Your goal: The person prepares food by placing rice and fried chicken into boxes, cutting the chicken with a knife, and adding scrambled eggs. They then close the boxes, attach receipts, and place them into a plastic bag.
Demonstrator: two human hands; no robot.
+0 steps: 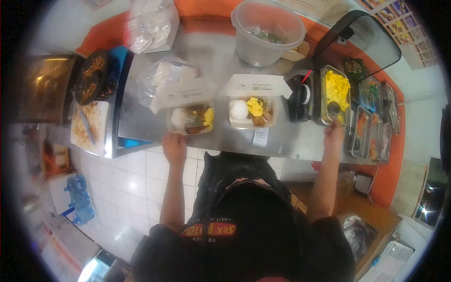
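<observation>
On the steel counter [206, 51] stand two open food boxes, each with white rice, yellow egg and brown pieces. My left hand [174, 148] is at the front edge of the left box [191, 117], its fingers closed together; what they grip, if anything, is hidden. The right box [251, 112] has its lid raised at the back, with a small paper slip [260, 137] in front. Over at the right, my right hand [334, 131] has its fingers closed on a spoon [334, 108], whose dark end lies in the glass tray of yellow egg [337, 87].
A large clear tub [268, 35] stands behind the boxes. Plastic packs [174, 70] lie behind the left box. Farther left are a knife on a cutting board [89, 127] and a dark stone mortar [94, 77]. Several food containers [361, 129] line the right side.
</observation>
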